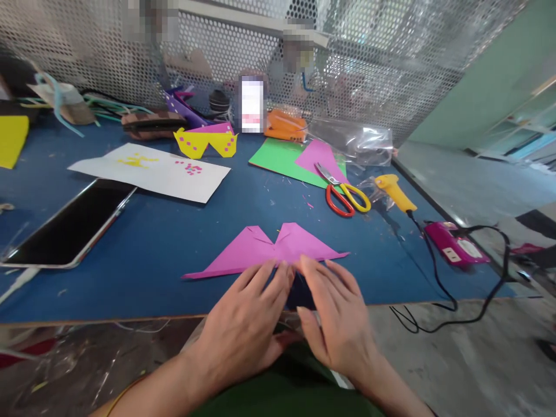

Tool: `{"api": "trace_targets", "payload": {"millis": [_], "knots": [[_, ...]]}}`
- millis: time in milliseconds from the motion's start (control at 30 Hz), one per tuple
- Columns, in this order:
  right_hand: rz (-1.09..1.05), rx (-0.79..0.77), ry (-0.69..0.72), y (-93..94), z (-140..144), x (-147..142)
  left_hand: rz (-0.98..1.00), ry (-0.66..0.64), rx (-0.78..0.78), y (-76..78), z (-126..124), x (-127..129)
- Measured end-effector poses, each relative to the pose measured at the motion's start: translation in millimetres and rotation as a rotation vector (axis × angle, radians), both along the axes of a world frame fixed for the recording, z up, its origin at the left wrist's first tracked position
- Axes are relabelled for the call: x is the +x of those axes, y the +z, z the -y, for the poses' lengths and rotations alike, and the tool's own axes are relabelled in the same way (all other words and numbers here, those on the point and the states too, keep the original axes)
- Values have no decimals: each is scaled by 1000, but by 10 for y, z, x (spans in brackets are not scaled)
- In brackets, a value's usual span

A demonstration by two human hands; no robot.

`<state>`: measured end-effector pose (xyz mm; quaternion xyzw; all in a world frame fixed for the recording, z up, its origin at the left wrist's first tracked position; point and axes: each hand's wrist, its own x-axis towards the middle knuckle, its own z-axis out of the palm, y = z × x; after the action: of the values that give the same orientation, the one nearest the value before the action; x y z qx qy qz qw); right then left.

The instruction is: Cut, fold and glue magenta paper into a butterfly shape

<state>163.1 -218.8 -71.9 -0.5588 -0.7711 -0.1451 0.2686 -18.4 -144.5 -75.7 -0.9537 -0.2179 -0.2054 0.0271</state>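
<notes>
Together at the near side of a blue surface (152, 231), a person's left hand (247, 313) and right hand (339, 313) set their fingertips to the lower edge of a folded pink paper (243, 252). Both hands are loosely open, fingers almost straight, thumbs held apart and closed round nothing. The paper lies directly ahead of them, its two blunt peaks pointing away with a notch between, its long tips stretching left and right.

Beyond it to the right, scissors (336, 185) with one red and one yellow handle rest with their blades over a smaller pink piece (319, 153), itself on a green sheet (278, 159). Farther right lie a yellow glue gun (395, 191) trailing a black cord and, near the surface's edge, a magenta power strip (454, 243).

On the left, a dark-screened phone (73, 226), plugged into a white cable (19, 284), reaches partly beneath a white sheet (160, 179) scattered with yellow and pink bits. Behind the sheet stands a yellow mask-shaped cutout (206, 143) dotted in pink. At the back, an orange object (285, 124) and clear plastic wrap (365, 139) sit before a perforated metal screen (208, 58).
</notes>
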Motion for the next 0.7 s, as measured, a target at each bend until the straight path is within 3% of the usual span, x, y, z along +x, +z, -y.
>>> {"api": "trace_targets", "payload": {"millis": [333,700], "knots": [[-130,2,-18,-115,-79,-48,44,-3,122,-16,-31,-72],[-165,20,-23,-91,-80,-48,-70,175,169,17,-26,-688]]}}
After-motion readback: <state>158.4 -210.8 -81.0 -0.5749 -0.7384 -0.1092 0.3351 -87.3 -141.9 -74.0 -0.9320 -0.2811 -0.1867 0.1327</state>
